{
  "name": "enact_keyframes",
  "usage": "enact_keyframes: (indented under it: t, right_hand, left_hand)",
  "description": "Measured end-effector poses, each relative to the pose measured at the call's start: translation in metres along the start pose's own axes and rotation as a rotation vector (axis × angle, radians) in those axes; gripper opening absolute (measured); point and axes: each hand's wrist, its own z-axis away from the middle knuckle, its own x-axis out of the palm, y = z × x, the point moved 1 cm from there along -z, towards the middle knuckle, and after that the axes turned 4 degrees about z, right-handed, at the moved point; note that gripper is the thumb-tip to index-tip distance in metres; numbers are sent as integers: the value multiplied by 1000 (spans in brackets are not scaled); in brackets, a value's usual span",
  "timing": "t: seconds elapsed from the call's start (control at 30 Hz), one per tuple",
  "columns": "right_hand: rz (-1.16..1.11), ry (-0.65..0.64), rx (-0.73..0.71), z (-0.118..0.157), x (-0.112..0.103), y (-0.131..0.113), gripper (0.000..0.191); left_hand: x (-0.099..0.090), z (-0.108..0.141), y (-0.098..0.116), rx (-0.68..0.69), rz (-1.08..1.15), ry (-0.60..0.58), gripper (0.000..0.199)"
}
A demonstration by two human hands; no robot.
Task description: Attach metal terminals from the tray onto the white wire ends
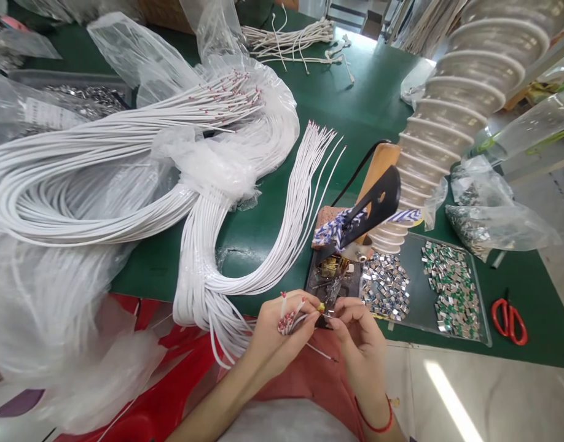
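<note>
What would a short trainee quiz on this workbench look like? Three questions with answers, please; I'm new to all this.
1. Pick one: which hand holds a bunch of red-tipped white cables?
a) the right
b) the left
c) neither

2. True or false: the red-handled scissors lie inside the tray.

3. Fill in: the wrist of the right hand wears a ____ band. (Colour.)

Key:
1. b, the left hand.
2. False; the scissors lie outside the tray, on the green table.
3. Red.
</note>
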Motion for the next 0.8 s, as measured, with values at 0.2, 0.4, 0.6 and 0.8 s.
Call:
enact_keyframes:
  t: [0.2,0.4,0.6,0.8]
  right_hand:
    - [-11,45,-11,2,3,-3,21]
    - [-19,63,-6,1,5,-7,23]
    - [-60,37,-5,3,6,-2,20]
    - [61,1,-33,5,0,2,23]
  left_hand:
    - [1,0,-1,11,15,3,22]
    - [2,3,4,8,13,28,21]
    - [3,4,5,10,48,68,20]
    - [1,2,3,-65,63,65,19]
